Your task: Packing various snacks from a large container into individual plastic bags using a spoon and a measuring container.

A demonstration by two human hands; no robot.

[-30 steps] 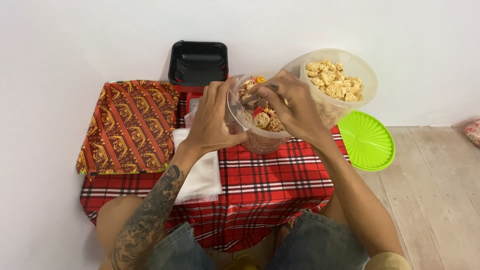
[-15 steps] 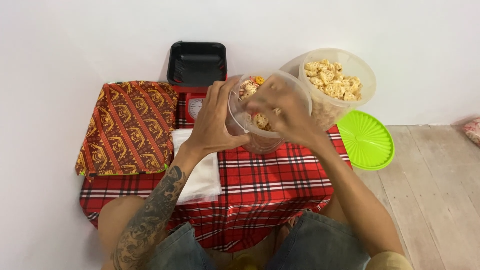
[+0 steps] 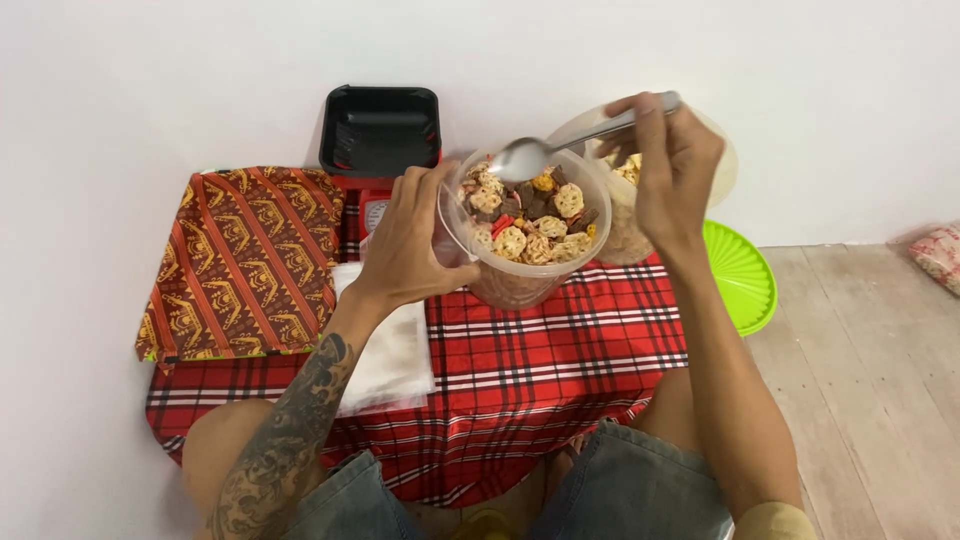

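Note:
My left hand (image 3: 410, 240) grips the side of a clear plastic tub (image 3: 525, 235) filled with mixed round crackers and dark pieces, held tilted toward me above the red plaid cloth (image 3: 520, 370). My right hand (image 3: 675, 165) holds a metal spoon (image 3: 545, 150) by its handle, its bowl hovering over the far rim of the tub. Behind my right hand stands a bigger clear tub (image 3: 615, 225) of pale snacks, mostly hidden by the hand.
A black tray (image 3: 380, 130) rests against the white wall. A folded orange patterned cloth (image 3: 240, 260) lies at left, with white plastic bags (image 3: 385, 345) beside it. A green lid (image 3: 740, 275) lies at right on the wooden floor (image 3: 870, 370). My knees are below.
My right hand has lifted out of the tub and now holds the spoon above its rim. The tub's contents are now uncovered. The left hand has kept its grip.

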